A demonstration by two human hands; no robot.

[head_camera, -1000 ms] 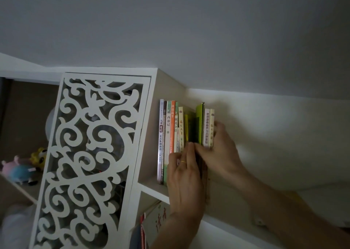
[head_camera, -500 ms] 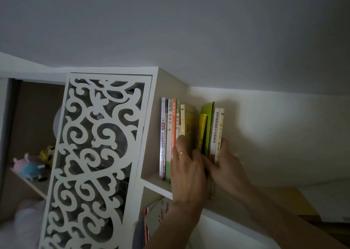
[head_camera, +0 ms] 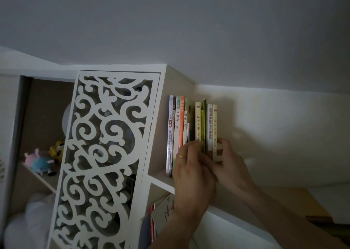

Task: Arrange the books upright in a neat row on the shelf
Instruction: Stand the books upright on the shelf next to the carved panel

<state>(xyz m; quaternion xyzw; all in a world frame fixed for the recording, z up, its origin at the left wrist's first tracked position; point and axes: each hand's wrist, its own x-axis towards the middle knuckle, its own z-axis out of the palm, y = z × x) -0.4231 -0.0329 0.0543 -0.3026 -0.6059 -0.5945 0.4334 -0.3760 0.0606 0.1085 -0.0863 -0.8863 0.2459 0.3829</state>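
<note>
Both arms reach up to shelf (head_camera: 161,179). Left hand (head_camera: 191,171), ring on finger, fingers extended against lower spines of upright books (head_camera: 189,125). Right hand (head_camera: 230,165) grip pinched on rightmost cream book (head_camera: 214,127), thumb on spine.

A home is suggested, likely a bedroom or child's room. Plush toys (head_camera: 42,161) are kept on a side shelf behind a white carved lattice panel (head_camera: 102,161), and paperback books (head_camera: 191,127) are shelved against a plain wall (head_camera: 265,125).
</note>
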